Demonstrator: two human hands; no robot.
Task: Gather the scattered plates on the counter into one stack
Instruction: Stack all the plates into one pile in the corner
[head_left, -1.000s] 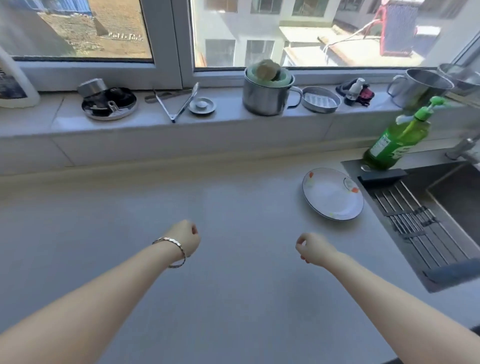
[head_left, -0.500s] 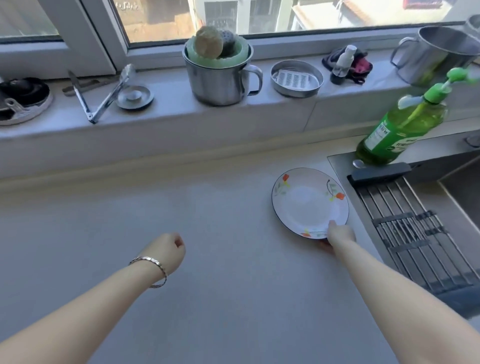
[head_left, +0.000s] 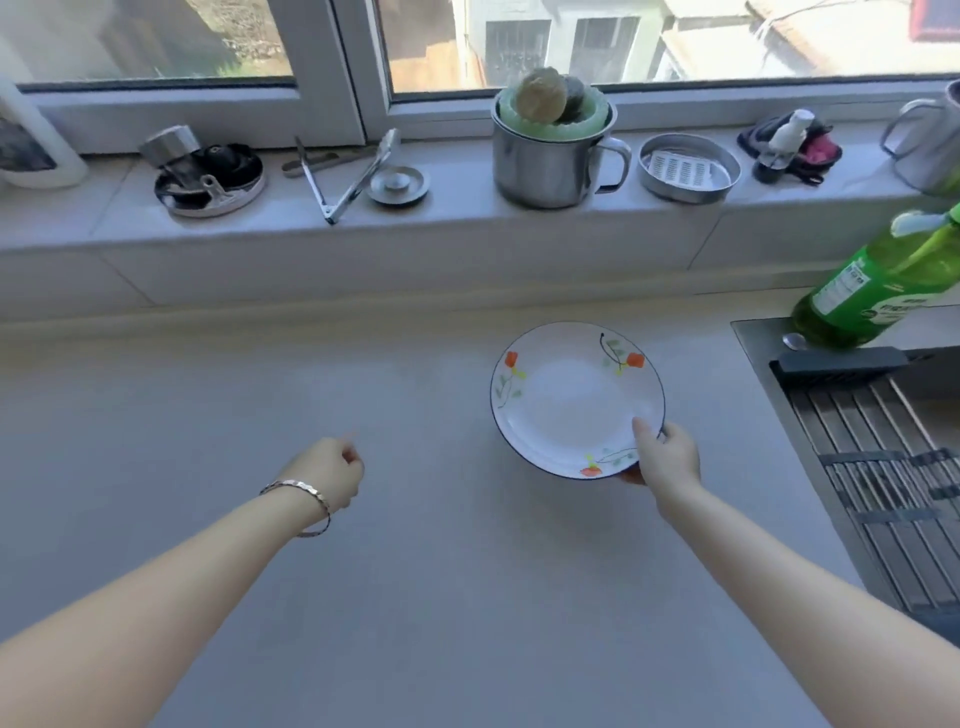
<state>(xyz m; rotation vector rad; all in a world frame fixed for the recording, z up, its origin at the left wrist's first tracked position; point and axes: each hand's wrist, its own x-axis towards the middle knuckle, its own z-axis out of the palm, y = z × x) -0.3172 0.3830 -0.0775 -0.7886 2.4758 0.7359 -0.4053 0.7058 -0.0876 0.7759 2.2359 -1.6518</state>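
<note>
One white plate (head_left: 569, 400) with red flowers and a dark rim is in view, right of the counter's middle. My right hand (head_left: 662, 460) pinches its near right rim, thumb on top and fingers underneath, and the near edge looks tilted up off the grey counter (head_left: 415, 571). My left hand (head_left: 332, 470), with a bracelet at the wrist, hovers over the counter to the left with its fingers curled and nothing in them. No other plate shows.
A sink with a dark drain rack (head_left: 878, 467) lies at the right, with a green soap bottle (head_left: 872, 291) behind it. The window ledge holds a steel mug (head_left: 553, 156), tongs (head_left: 348, 176), a round tin (head_left: 688, 166) and a black lid (head_left: 210, 179).
My right hand reached to the plate, took hold of its near rim and drew it left, away from the sink. The left hand stayed curled over the counter.
</note>
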